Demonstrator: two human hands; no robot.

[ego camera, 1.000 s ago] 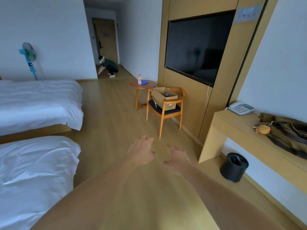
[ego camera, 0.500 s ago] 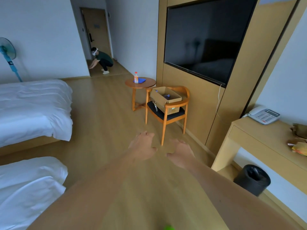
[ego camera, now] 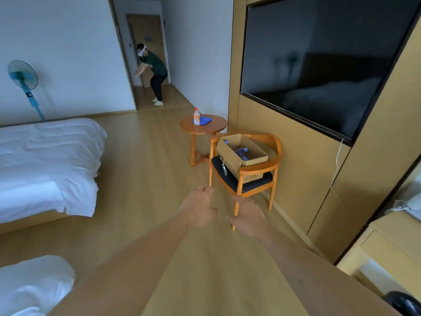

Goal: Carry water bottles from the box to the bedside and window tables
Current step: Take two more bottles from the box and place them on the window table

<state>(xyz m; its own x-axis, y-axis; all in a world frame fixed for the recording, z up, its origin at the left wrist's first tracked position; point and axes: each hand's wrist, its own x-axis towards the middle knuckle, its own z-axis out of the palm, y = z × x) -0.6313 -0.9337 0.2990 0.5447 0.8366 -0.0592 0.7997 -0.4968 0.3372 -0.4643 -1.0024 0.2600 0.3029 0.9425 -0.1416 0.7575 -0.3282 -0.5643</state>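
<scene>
An open cardboard box (ego camera: pixel 230 157) sits on the seat of a wooden armchair (ego camera: pixel 259 171) against the wood-panelled wall. Blue-capped water bottles (ego camera: pixel 241 151) lie inside it. Both my arms reach forward over the floor, short of the chair. My left hand (ego camera: pixel 199 205) and my right hand (ego camera: pixel 247 214) hang side by side with loosely curled fingers and hold nothing.
A round wooden side table (ego camera: pixel 206 128) behind the chair bears an orange drink bottle (ego camera: pixel 196 116) and a blue cloth (ego camera: pixel 204 120). Two white beds (ego camera: pixel 45 165) fill the left. Another person (ego camera: pixel 153 73) bends at the hallway. A desk (ego camera: pixel 391 242) and black bin (ego camera: pixel 407 303) lie on the right.
I have come closer to the chair and box, which look larger. The person in the hallway has risen from a crouch to a bent stance. My hands stay empty.
</scene>
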